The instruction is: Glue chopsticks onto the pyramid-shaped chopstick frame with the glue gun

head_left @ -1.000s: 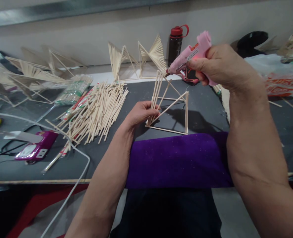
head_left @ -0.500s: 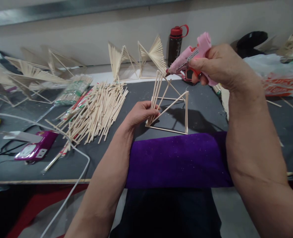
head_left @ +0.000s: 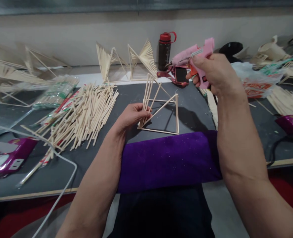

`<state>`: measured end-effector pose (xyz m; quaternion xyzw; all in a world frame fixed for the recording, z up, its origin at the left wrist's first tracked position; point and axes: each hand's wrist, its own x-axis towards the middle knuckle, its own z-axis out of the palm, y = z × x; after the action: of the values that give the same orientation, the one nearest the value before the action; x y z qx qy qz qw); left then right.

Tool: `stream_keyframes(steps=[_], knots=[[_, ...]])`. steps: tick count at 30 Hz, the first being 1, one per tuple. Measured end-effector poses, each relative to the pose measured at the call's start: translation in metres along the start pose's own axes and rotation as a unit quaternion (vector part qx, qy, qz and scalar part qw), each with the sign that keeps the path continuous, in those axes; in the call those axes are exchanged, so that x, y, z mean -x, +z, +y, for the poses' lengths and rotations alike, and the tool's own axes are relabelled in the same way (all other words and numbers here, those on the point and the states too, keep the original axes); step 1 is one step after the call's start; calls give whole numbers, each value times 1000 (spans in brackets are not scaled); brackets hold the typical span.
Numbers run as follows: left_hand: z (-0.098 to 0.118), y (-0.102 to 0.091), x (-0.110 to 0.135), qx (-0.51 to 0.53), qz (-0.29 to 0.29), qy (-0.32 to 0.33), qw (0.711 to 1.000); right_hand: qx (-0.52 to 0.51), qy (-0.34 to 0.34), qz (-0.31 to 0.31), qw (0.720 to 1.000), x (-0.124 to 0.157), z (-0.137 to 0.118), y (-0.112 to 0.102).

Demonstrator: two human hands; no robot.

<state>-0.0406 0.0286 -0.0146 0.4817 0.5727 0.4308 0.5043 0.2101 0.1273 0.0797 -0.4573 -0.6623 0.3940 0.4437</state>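
Observation:
My left hand (head_left: pixel 135 114) is closed around the upright sticks at the left side of a small wooden stick frame (head_left: pixel 158 131), which stands on the dark tabletop. Several thin sticks fan upward above my fingers. Raised to the right, my right hand (head_left: pixel 210 71) grips a pink hot glue gun (head_left: pixel 186 57), its nozzle pointing left, above and apart from the frame. A purple cloth (head_left: pixel 166 162) lies along the table edge, just in front of the frame.
Left of my hand lies a heap of loose wooden sticks (head_left: pixel 87 115). Finished stick models (head_left: pixel 146 59), a dark bottle (head_left: pixel 164 53) and a phone (head_left: pixel 181 74) are at the back. A purple power strip (head_left: pixel 12 155) and white cable (head_left: pixel 72 162) are at left, a plastic bag (head_left: pixel 255 79) at right.
The glue gun in my right hand has drawn back from the tops of the sticks, up and to the right. My left hand keeps its hold on the frame. The view has turned slightly right.

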Motion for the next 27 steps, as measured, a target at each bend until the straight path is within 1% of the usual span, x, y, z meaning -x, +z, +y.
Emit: stream_keyframes(steps=[2,4,6,9,13,16,19,21,23,25,26,27], knots=[[-1,0,1,0,-2,4,1000,-79,50,34,995,-2,19,-7],[-1,0,2,4,-2,6,1000,-136,108,40,984,0,42,-15],[-1,0,2,7,-6,6,1000,-165,163,46,972,7,64,-22],[0,0,1,0,-6,10,1000,-162,216,69,960,18,88,-28],[1,0,0,1,-1,5,1000,-124,231,84,961,24,102,-21],[1,0,-1,10,-2,10,1000,-71,234,80,966,23,107,-13],[0,0,-2,27,-7,13,1000,27,241,84,967,21,111,-13],[-1,0,-2,44,-8,7,999,117,243,97,958,19,109,-19],[-2,1,-2,59,-3,-1,998,202,240,111,943,17,102,-27],[-2,2,-2,69,2,-9,998,289,208,113,928,14,89,-32],[-2,2,-2,71,2,-12,997,335,169,99,922,13,81,-32],[-3,2,-2,72,2,-13,997,371,117,76,918,11,72,-29]])
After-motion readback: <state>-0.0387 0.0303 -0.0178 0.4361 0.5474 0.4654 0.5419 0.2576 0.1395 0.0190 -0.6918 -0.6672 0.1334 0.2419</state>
